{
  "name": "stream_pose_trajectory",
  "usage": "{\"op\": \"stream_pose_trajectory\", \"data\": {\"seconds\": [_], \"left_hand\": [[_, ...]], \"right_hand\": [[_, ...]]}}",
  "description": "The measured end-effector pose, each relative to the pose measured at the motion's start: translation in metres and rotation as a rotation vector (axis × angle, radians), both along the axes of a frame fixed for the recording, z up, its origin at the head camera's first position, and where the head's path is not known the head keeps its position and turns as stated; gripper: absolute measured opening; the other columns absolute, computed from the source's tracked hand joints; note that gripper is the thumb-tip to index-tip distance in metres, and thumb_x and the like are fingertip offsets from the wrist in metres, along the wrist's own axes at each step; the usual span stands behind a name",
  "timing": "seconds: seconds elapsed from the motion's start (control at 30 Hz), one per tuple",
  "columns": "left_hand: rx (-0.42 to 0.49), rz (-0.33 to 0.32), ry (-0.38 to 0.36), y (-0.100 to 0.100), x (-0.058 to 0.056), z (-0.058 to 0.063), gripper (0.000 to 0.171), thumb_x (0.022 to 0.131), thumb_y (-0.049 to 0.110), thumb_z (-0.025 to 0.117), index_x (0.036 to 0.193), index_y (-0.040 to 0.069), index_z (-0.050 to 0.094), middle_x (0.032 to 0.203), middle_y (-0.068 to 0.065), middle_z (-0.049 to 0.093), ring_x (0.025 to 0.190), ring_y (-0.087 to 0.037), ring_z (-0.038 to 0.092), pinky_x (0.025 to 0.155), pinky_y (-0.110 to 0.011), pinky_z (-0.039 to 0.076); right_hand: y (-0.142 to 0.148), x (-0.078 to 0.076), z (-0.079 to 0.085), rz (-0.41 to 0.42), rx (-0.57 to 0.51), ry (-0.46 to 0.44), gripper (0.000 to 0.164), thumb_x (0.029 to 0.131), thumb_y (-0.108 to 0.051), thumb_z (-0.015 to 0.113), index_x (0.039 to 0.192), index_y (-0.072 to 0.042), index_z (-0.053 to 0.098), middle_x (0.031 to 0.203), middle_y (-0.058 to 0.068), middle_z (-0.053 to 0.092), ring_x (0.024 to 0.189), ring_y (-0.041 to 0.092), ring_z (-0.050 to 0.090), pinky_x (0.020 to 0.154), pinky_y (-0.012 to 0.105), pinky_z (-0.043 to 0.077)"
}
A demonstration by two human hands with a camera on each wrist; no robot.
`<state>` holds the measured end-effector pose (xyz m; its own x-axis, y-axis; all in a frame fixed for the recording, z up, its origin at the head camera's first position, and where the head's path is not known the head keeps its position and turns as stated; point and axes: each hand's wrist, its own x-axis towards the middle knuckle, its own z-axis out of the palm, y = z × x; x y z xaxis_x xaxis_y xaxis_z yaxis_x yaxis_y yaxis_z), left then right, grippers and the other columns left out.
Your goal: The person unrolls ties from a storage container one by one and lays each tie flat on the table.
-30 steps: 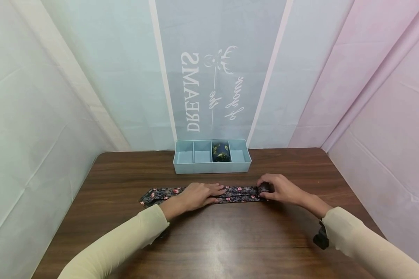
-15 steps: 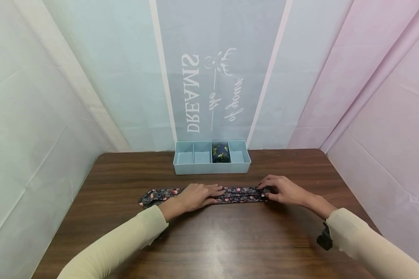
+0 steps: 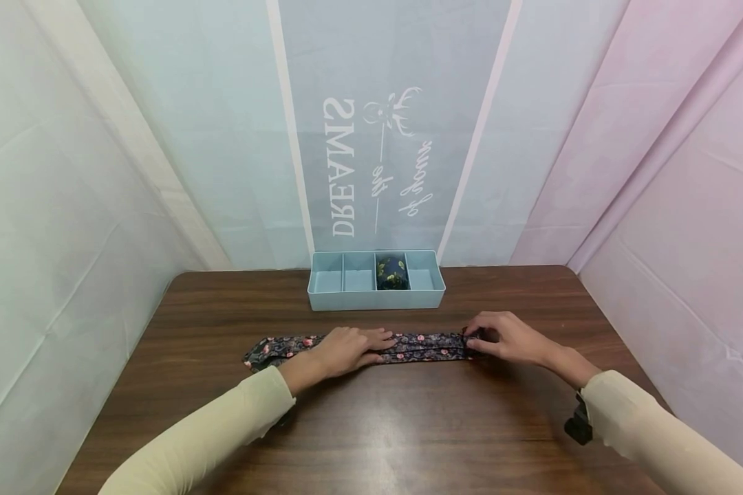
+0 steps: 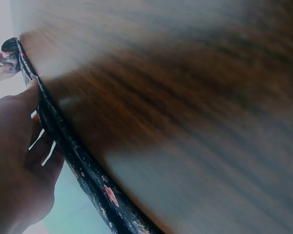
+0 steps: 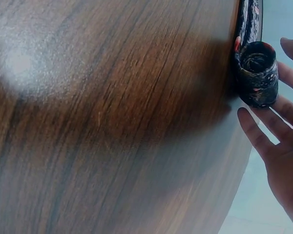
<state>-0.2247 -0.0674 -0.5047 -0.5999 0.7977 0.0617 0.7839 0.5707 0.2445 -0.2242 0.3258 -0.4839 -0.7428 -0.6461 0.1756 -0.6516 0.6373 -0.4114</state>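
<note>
A dark necktie [image 3: 430,346] with pink flowers lies lengthwise across the table, its right end wound into a roll [image 5: 259,75]. My left hand [image 3: 343,350] rests flat on the tie's middle, fingers pointing right. In the left wrist view, that hand [image 4: 19,151] lies along the tie's edge. At the rolled end, my right hand [image 3: 510,339] holds the roll between curved fingers and thumb. The right wrist view shows its fingers [image 5: 276,122] against the roll's outer side, with the coil's spiral end visible. The tie's wide pointed tip [image 3: 260,354] is at left, partly behind my forearm.
A light blue organizer box [image 3: 322,300] stands at the table's back edge, divided into compartments. Its third compartment from the left contains a rolled dark fabric piece with yellow flowers [image 3: 392,273]. A printed curtain [image 3: 378,137] hangs behind the brown wooden table [image 3: 408,426].
My right hand has shifted slightly to the right with the rolled end. The left hand keeps its place on the tie, whose tip has edged a little left.
</note>
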Motion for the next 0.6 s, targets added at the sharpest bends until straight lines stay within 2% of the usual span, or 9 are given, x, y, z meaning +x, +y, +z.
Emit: {"op": "stream_pose_trajectory", "data": {"seconds": [0.17, 0.37, 0.6], "left_hand": [[0.005, -0.001, 0.003, -0.0011, -0.0009, -0.0007, 0.044, 0.109, 0.036, 0.061, 0.151, 0.023, 0.061, 0.158, -0.002, 0.053, 0.137, -0.021, 0.061, 0.095, -0.044, 0.061], [0.030, 0.008, -0.038, -0.0035, -0.0018, -0.0019, 0.044, 0.108, 0.036, 0.063, 0.150, 0.023, 0.062, 0.158, -0.001, 0.054, 0.138, -0.020, 0.059, 0.103, -0.046, 0.058], [0.039, 0.009, -0.051, -0.0061, -0.0010, -0.0007, 0.045, 0.108, 0.036, 0.063, 0.150, 0.021, 0.062, 0.157, -0.004, 0.054, 0.134, -0.025, 0.063, 0.103, -0.047, 0.058]], "right_hand": [[-0.0011, -0.0010, 0.0006, -0.022, -0.016, 0.008, 0.012, 0.097, -0.026, 0.081, 0.105, -0.018, 0.079, 0.105, -0.007, 0.076, 0.085, 0.002, 0.065, 0.071, 0.030, 0.058], [-0.0026, -0.0017, -0.0018, -0.057, -0.017, 0.033, 0.016, 0.090, -0.028, 0.087, 0.098, -0.020, 0.076, 0.095, -0.010, 0.075, 0.067, 0.005, 0.057, 0.060, 0.022, 0.048], [-0.0015, -0.0012, -0.0031, -0.066, -0.026, 0.043, 0.020, 0.086, -0.019, 0.090, 0.095, -0.017, 0.073, 0.091, -0.008, 0.071, 0.064, 0.008, 0.053, 0.055, 0.021, 0.042]]}}
